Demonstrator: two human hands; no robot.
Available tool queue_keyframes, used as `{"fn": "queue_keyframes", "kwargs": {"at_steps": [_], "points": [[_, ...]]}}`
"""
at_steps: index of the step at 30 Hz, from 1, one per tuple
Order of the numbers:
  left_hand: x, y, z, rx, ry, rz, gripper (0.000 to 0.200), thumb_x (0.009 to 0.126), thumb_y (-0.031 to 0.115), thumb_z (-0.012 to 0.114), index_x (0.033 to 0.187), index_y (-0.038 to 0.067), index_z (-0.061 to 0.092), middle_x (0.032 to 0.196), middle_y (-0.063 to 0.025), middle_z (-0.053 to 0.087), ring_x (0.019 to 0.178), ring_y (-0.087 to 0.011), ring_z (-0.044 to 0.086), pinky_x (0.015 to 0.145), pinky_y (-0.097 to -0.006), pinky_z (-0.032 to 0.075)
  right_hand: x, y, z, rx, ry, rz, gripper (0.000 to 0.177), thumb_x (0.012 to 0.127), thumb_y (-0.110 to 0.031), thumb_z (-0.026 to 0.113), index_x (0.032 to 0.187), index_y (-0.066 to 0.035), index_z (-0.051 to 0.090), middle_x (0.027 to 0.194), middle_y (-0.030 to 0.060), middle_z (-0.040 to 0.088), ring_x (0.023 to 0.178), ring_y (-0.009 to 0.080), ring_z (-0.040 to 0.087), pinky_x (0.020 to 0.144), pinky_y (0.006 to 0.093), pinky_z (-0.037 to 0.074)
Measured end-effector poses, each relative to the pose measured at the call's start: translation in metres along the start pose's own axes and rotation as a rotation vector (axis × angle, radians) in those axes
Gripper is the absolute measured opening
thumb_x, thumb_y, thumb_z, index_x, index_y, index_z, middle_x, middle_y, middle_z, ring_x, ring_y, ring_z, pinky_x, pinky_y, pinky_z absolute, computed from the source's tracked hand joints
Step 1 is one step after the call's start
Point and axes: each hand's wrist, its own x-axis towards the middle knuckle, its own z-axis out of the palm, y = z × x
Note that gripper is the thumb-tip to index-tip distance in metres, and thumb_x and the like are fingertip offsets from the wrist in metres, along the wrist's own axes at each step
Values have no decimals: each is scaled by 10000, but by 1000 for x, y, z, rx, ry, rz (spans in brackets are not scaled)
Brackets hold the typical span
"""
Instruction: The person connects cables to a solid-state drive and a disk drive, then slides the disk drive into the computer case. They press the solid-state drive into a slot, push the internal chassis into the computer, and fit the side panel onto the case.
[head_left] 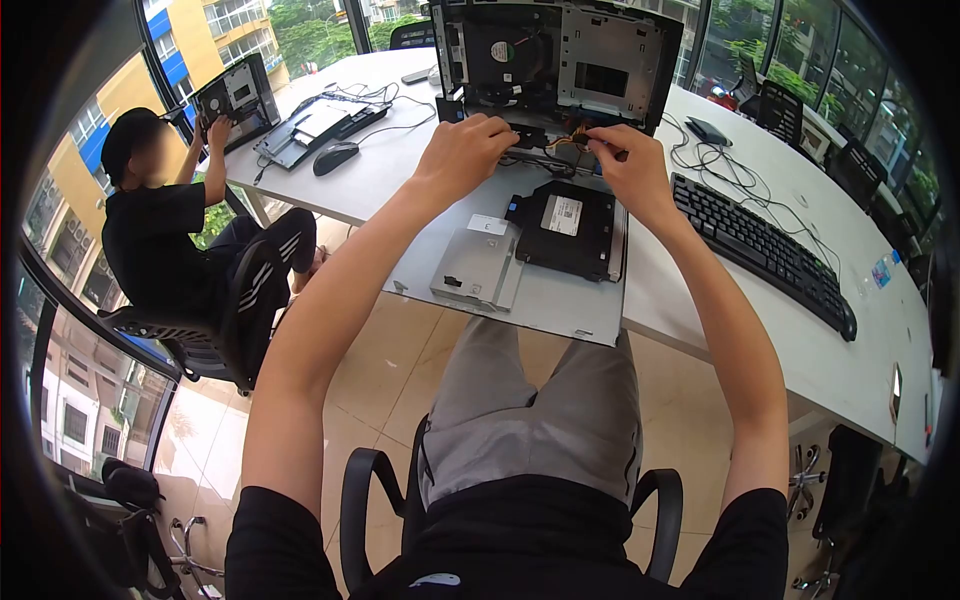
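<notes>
Open PC case (555,60) lies on the white desk (690,310), fan & drive bracket exposed. I've got both hands at its near edge. Left hand (465,150) sits knuckles-up on the case's front lip. Its fingers are folded under, so I can't tell if they grip anything. Right hand (625,165) pinches the wire bundle (572,140) (yellow/red leads) btwn thumb & forefinger, just in front of the case.

My read is that the strip-down is approx. midway. A black optical drive (565,230) and a silver drive (478,268) are already out, side by side on a grey panel (560,315) in front of the case. The wiring isn't freed yet and the fan is in place.

Keyboard (760,250) lies right of the case. Well left of it, another person (160,230) holds a second unit (235,95).

Hard to see:
- the bundle's connector end is hidden by fingers
- the case top is cut off by the frame
- the case interior is dark
</notes>
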Motion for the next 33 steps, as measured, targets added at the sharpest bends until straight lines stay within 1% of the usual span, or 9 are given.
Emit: {"fn": "queue_keyframes", "kwargs": {"at_steps": [3, 9, 12, 18, 21, 24, 27, 30, 33], "points": [[1, 4, -2, 54, -81, -41, 273, 914, 47, 718, 1167, 129, 782, 1152, -3, 731, 1054, -193, 725, 757, -353, 615, 0, -3, 2, -5, 12, 0, 203, 957, -99, 730, 1128, -18, 805, 1022, 130, 784, 847, 247, 732, 792, 344, 562], [2, -1, 9, 95, -43, -43, 203, 922, 61, 686, 1104, 91, 770, 1073, -28, 708, 1011, -204, 726, 754, -364, 622, 0, -2, 4, 33, 64, -11, 196, 946, -116, 750, 1110, -29, 813, 1025, 113, 786, 810, 213, 711, 759, 333, 553], [4, -4, 15, 136, -46, -42, 235, 910, 74, 737, 1139, 93, 787, 1090, -7, 717, 971, -187, 740, 711, -348, 611, -2, -4, 2, 33, 57, -16, 197, 943, -116, 754, 1108, -27, 813, 1014, 106, 784, 783, 197, 687, 739, 324, 541], [8, -5, 19, 132, -66, -67, 174, 905, 55, 685, 1052, 93, 768, 1041, -42, 704, 1018, -221, 735, 782, -384, 628, -10, -10, -2, 28, 46, 13, 196, 954, -133, 750, 1107, -26, 812, 1010, 102, 781, 780, 191, 678, 724, 320, 532], [12, -6, 19, 146, -81, -78, 176, 900, 55, 685, 1045, 103, 772, 1028, -38, 711, 1028, -220, 739, 792, -390, 625, -13, -10, -6, -47, -4, 11, 225, 999, -174, 745, 1159, -29, 807, 1044, 63, 782, 809, 135, 682, 718, 272, 518], [15, -7, 19, 214, -208, -108, 277, 908, 47, 675, 1149, 110, 798, 1087, -26, 745, 1008, -225, 754, 804, -373, 625, -17, -14, -7, 37, 16, -1, 232, 962, -183, 762, 1120, -18, 805, 1011, 107, 782, 782, 203, 684, 736, 333, 539], [12, -10, 22, 234, -198, -115, 281, 905, 59, 674, 1147, 124, 801, 1117, -11, 755, 1017, -218, 755, 804, -363, 622, -23, -21, -15, 48, -89, 35, 303, 961, -237, 774, 1174, -22, 790, 1068, 122, 775, 833, 228, 694, 769, 356, 548], [10, -13, 24, 234, -185, -112, 250, 933, 94, 683, 1151, 128, 799, 1130, -5, 757, 1019, -211, 754, 804, -361, 617, -30, -32, -27, -44, -257, 58, 437, 957, -341, 786, 1277, -43, 760, 1232, 167, 734, 1051, 284, 685, 923, 394, 554], [13, -11, 21, 213, -235, -144, 231, 967, 171, 698, 1175, 132, 790, 1117, -4, 749, 1027, -209, 746, 810, -367, 614, -42, -29, -32, -183, -362, 10, 626, 921, -472, 810, 1367, -43, 719, 1417, 210, 642, 1275, 342, 596, 1088, 444, 499]]}}
